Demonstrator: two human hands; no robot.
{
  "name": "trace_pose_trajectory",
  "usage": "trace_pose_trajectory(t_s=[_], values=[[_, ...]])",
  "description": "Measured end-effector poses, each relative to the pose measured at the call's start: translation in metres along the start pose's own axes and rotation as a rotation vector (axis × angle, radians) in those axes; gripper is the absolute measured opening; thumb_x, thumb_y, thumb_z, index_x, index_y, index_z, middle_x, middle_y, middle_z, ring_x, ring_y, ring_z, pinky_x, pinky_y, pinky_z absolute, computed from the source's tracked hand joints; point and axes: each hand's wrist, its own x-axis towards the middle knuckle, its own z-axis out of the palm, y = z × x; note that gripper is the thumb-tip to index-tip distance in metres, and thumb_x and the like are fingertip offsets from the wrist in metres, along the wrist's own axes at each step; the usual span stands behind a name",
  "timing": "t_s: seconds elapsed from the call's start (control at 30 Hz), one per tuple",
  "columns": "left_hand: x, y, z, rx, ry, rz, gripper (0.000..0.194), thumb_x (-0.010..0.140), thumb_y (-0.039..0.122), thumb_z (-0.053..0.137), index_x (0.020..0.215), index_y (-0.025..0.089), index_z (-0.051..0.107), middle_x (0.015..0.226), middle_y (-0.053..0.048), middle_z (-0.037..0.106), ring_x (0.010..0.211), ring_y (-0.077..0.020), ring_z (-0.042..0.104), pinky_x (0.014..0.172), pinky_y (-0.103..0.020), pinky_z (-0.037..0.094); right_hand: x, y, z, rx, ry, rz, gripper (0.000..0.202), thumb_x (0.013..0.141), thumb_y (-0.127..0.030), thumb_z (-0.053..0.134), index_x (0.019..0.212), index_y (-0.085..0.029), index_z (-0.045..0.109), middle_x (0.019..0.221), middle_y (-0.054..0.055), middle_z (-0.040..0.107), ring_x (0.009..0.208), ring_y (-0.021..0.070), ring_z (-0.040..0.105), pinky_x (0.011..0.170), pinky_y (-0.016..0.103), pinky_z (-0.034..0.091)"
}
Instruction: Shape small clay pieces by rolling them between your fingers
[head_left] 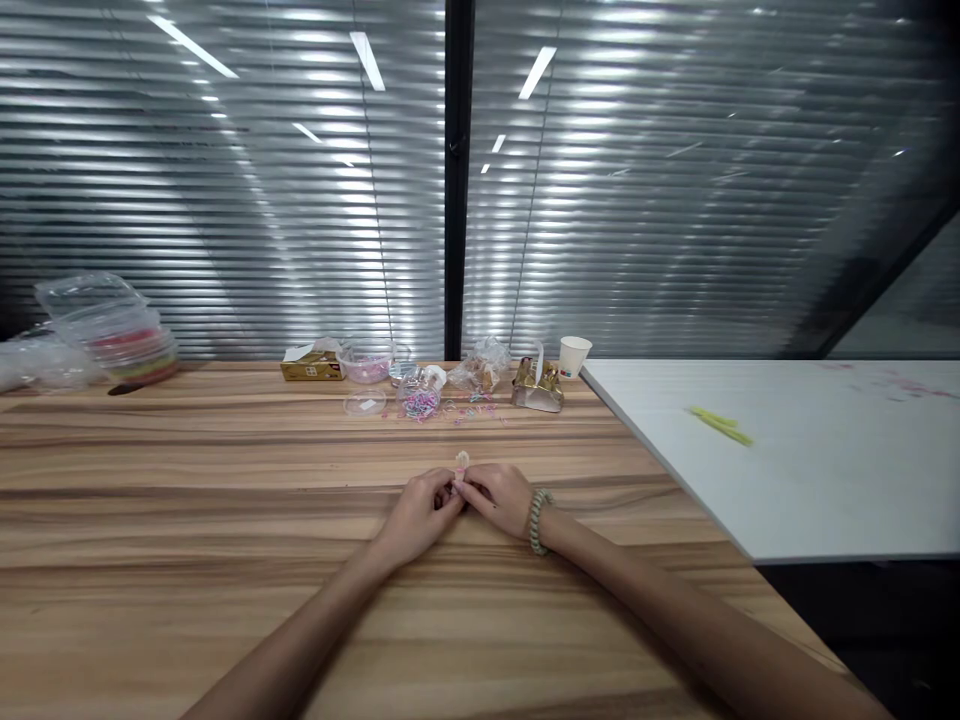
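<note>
Above the wood-grain table, my left hand (422,510) and my right hand (504,497) meet at the fingertips. Between them stands a small cream-coloured piece (462,460) with a rounded top and a pink band round it. Both hands are closed, thumbs and fingers pinching its lower end, which the fingers hide. What exactly the piece is, I cannot make out. A green beaded bracelet (537,521) circles my right wrist. Beyond the hands, a tipped clear tub (420,400) has small pink, blue and white pieces in it, and more of these lie scattered (476,410) beside it.
Along the back of the wooden table (187,500) stand a gold tissue box (313,367), a clear bowl (367,365), a round lid (365,403), a crumpled bag (484,365), a gold packet (537,385) and a paper cup (574,356). Plastic containers (124,335) stack at left. Yellow strips (720,425) lie on the white table (810,480).
</note>
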Motion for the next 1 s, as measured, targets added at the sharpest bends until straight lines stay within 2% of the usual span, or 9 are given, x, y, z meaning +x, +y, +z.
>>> trace_pose_trajectory(t_s=[0.2, 0.33, 0.47, 0.7, 1.0], values=[[-0.0005, 0.0021, -0.0013, -0.045, -0.005, 0.023, 0.022, 0.081, 0.025, 0.044, 0.087, 0.015, 0.062, 0.084, -0.005, 0.063, 0.073, -0.0147, 0.052, 0.066, -0.022, 0.038, -0.0015, -0.0011, -0.0012, -0.015, 0.006, 0.050, 0.027, 0.089, -0.027, 0.038, 0.081, -0.015, 0.060, 0.078, 0.005, 0.064, 0.067, 0.0132, 0.055, 0.063, 0.023, 0.037], [-0.0005, 0.0022, -0.0016, -0.063, 0.009, 0.036, 0.023, 0.082, 0.029, 0.045, 0.085, 0.016, 0.064, 0.086, -0.006, 0.064, 0.076, -0.0159, 0.054, 0.070, -0.024, 0.039, -0.0015, 0.0006, -0.0012, 0.020, 0.023, 0.070, 0.025, 0.088, -0.030, 0.040, 0.083, -0.016, 0.060, 0.078, 0.005, 0.064, 0.068, 0.0134, 0.056, 0.063, 0.022, 0.037], [-0.0002, 0.0016, -0.0005, -0.132, 0.008, 0.034, 0.024, 0.080, 0.028, 0.047, 0.096, 0.016, 0.062, 0.093, -0.006, 0.064, 0.079, -0.0162, 0.055, 0.072, -0.023, 0.040, -0.0004, 0.0013, -0.0026, 0.101, 0.040, 0.066, 0.025, 0.088, -0.031, 0.040, 0.084, -0.016, 0.060, 0.076, 0.004, 0.063, 0.065, 0.0124, 0.054, 0.061, 0.022, 0.037], [-0.0003, 0.0026, 0.0005, -0.163, 0.014, -0.012, 0.023, 0.076, 0.022, 0.051, 0.095, 0.014, 0.061, 0.083, -0.005, 0.064, 0.070, -0.0140, 0.054, 0.065, -0.022, 0.040, 0.0011, 0.0001, -0.0042, 0.241, 0.044, 0.017, 0.026, 0.088, -0.030, 0.040, 0.078, -0.015, 0.058, 0.070, 0.002, 0.060, 0.061, 0.0108, 0.051, 0.058, 0.020, 0.035], [0.0002, 0.0038, 0.0026, -0.203, 0.021, -0.046, 0.029, 0.077, 0.037, 0.051, 0.091, 0.014, 0.063, 0.072, -0.002, 0.063, 0.062, -0.0120, 0.051, 0.058, -0.020, 0.038, 0.0005, -0.0020, -0.0049, 0.303, 0.170, 0.082, 0.026, 0.086, -0.032, 0.043, 0.070, -0.016, 0.056, 0.066, 0.002, 0.060, 0.059, 0.0113, 0.052, 0.057, 0.021, 0.037]])
